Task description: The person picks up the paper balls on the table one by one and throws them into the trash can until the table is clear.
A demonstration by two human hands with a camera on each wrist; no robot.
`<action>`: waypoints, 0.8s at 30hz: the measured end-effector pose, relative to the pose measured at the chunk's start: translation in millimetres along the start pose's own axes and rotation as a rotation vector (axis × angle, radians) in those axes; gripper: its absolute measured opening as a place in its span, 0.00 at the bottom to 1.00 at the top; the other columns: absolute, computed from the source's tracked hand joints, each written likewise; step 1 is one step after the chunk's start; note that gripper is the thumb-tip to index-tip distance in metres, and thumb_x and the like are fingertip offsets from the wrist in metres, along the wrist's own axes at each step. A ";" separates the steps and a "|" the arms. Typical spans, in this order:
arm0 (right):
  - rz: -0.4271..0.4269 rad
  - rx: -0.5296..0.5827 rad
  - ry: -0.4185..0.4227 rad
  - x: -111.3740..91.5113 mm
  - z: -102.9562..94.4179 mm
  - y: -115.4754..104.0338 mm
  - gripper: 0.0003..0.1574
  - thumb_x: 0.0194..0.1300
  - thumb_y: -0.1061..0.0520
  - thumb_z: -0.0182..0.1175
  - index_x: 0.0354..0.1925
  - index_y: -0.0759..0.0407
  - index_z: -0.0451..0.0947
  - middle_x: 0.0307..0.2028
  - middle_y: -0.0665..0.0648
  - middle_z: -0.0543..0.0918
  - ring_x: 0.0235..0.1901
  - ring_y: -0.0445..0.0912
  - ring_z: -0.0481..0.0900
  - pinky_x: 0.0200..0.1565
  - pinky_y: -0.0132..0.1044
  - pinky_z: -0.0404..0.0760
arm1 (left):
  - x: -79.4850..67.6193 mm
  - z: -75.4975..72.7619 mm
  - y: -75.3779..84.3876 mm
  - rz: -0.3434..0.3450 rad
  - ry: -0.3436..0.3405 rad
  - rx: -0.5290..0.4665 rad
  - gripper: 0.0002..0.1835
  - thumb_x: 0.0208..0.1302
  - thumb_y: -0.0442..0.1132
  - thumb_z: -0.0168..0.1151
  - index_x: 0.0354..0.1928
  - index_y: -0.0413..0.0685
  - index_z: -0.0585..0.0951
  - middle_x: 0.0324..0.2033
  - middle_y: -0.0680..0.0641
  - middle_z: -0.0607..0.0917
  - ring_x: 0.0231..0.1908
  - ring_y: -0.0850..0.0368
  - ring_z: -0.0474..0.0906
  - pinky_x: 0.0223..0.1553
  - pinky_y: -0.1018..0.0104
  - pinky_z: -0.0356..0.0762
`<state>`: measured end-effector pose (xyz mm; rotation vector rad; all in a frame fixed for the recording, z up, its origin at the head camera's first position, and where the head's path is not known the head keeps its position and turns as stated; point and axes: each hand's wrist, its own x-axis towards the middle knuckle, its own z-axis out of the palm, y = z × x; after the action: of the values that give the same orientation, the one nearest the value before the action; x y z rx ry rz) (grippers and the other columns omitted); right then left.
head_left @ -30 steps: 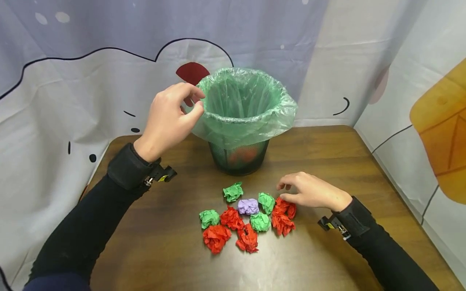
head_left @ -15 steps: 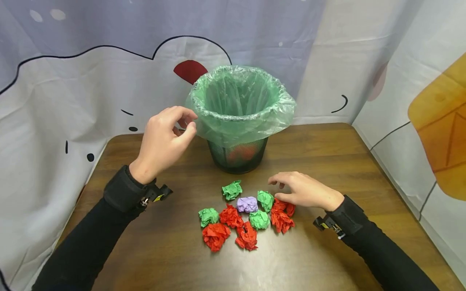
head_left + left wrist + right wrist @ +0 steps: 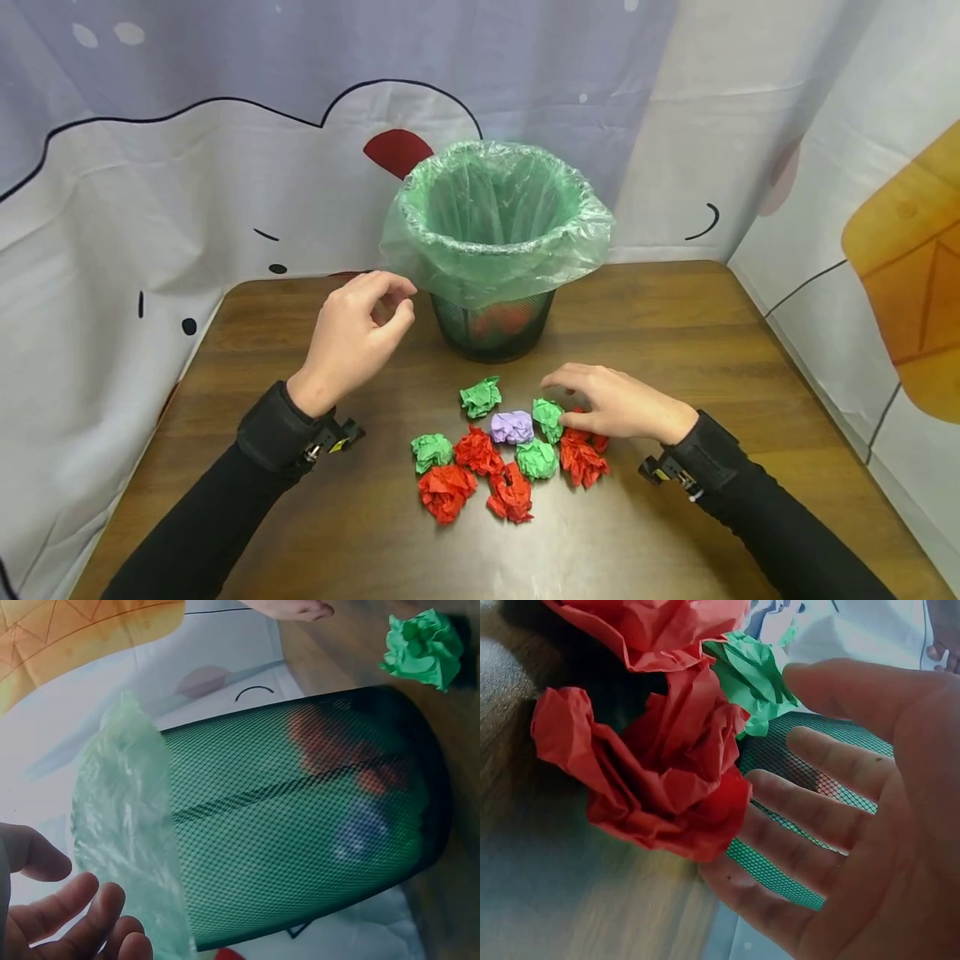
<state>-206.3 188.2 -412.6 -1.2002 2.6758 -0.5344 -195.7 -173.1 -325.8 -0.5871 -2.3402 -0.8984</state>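
Note:
My left hand (image 3: 356, 342) is in the air left of the bin, fingers loosely bent and holding nothing. Its fingers (image 3: 86, 907) show near the bag's edge in the left wrist view. My right hand (image 3: 626, 406) hovers over the right end of a group of crumpled paper balls, nothing gripped. Nearest it are a green paper ball (image 3: 547, 417) and red paper balls (image 3: 581, 460). From the right wrist, its fingers look extended beside a red paper ball (image 3: 667, 780); whether they touch it I cannot tell. A purple paper ball (image 3: 512, 427) lies in the group's middle.
A black mesh bin (image 3: 495, 333) lined with a green plastic bag (image 3: 487, 275) stands at the back of the wooden table (image 3: 322, 517). Reddish and purple shapes show through the mesh. Printed curtains (image 3: 187, 183) hang behind and to the right.
My left hand has come down from beside the bag's rim towards the table. My right hand has shifted a little left, to over the green paper ball. The paper balls look unmoved.

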 end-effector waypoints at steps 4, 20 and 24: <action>-0.005 -0.001 -0.028 1.8 3.2 -1.7 0.33 0.65 0.49 0.67 0.66 0.52 0.74 0.61 0.52 0.79 0.52 0.48 0.81 0.52 0.47 0.80 | -7.4 4.7 -1.2 -0.012 -0.019 0.004 0.08 0.64 0.35 0.57 0.40 0.50 0.84 0.33 0.53 0.83 0.30 0.58 0.74 0.35 0.64 0.71; 0.000 -0.010 -0.093 12.8 16.0 -7.7 0.31 0.65 0.53 0.68 0.65 0.49 0.75 0.58 0.49 0.81 0.57 0.45 0.80 0.58 0.47 0.79 | -29.0 19.1 -6.0 -0.071 -0.074 0.007 0.07 0.63 0.36 0.57 0.39 0.52 0.83 0.31 0.56 0.82 0.32 0.62 0.75 0.35 0.64 0.73; -0.003 -0.015 -0.067 14.8 16.9 -6.3 0.26 0.64 0.54 0.67 0.61 0.50 0.78 0.55 0.48 0.81 0.54 0.43 0.80 0.56 0.45 0.79 | -33.5 20.5 -7.0 -0.084 -0.087 0.004 0.07 0.64 0.36 0.58 0.40 0.53 0.83 0.32 0.57 0.82 0.32 0.63 0.74 0.35 0.64 0.73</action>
<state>-207.0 168.9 -425.8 -1.2037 2.6268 -0.4672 -181.6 -169.9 -363.0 -0.5400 -2.4597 -0.9227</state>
